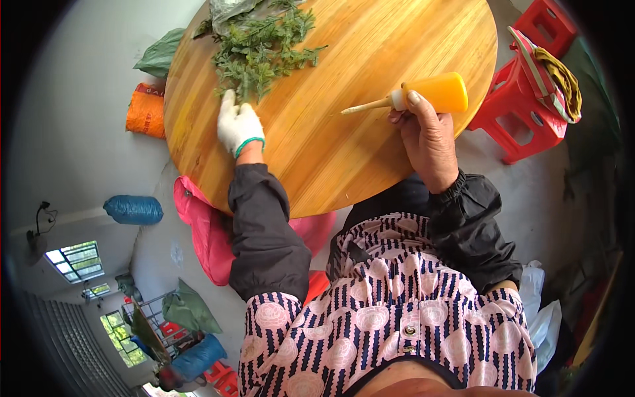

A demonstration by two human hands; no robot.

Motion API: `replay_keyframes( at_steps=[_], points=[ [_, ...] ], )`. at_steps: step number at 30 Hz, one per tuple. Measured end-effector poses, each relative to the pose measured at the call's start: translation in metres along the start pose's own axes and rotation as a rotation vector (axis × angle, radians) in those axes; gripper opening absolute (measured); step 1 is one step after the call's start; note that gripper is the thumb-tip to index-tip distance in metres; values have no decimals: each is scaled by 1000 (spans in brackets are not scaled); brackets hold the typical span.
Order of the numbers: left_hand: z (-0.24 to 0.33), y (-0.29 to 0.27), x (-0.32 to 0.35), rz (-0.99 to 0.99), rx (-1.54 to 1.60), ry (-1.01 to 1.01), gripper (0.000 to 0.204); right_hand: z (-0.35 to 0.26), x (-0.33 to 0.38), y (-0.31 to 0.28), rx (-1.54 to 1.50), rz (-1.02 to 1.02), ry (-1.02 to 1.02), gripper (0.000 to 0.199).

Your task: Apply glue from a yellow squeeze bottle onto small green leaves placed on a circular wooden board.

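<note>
My left hand [239, 127], in a white knitted glove with a green cuff edge, is at the near end of a pile of green leafy sprigs [264, 49]. Its fingers pinch the end of a sprig [243, 89], which looks slightly blurred. In my bare right hand [428, 142] is a yellow squeeze bottle [440, 92], gripped near its white collar with the thumb on top. The bottle lies tilted on its side in the grip, its long tan nozzle [364, 106] pointing left over the round wooden table [317, 145].
A crumpled clear plastic bag [230, 8] touches the sprigs. Red plastic stools [522, 122] stand right of the table, with a striped cloth bag [539, 73] on one. Orange [145, 111] and blue [133, 209] sacks are on the left. Something pink [205, 228] hangs below the table's near left edge.
</note>
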State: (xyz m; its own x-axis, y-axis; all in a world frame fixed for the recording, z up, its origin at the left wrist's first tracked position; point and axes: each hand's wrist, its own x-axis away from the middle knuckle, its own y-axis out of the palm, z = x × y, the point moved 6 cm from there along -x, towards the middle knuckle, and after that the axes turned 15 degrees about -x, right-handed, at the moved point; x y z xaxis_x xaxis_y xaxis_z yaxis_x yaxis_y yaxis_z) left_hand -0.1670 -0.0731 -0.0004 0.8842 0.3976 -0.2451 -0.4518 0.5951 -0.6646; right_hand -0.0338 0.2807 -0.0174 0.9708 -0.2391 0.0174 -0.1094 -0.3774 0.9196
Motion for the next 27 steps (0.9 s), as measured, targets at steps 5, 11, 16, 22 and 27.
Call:
replay_keyframes(
  at_steps=[5,11,16,22,27],
  points=[
    [14,-51,29,91,156,158,56,-4,-5,0,-92,17,5,20],
    [40,-66,73,-166,123,415,51,-8,-3,5,-108,23,-24,19],
    [73,-85,63,86,276,248,47,-9,-1,1,-84,40,-14,20],
    [98,-44,82,-366,62,686,47,-10,-1,1,-135,29,-18,22],
    [100,-38,100,-219,-379,878,48,-11,2,-1,-118,23,-6,23]
  ],
)
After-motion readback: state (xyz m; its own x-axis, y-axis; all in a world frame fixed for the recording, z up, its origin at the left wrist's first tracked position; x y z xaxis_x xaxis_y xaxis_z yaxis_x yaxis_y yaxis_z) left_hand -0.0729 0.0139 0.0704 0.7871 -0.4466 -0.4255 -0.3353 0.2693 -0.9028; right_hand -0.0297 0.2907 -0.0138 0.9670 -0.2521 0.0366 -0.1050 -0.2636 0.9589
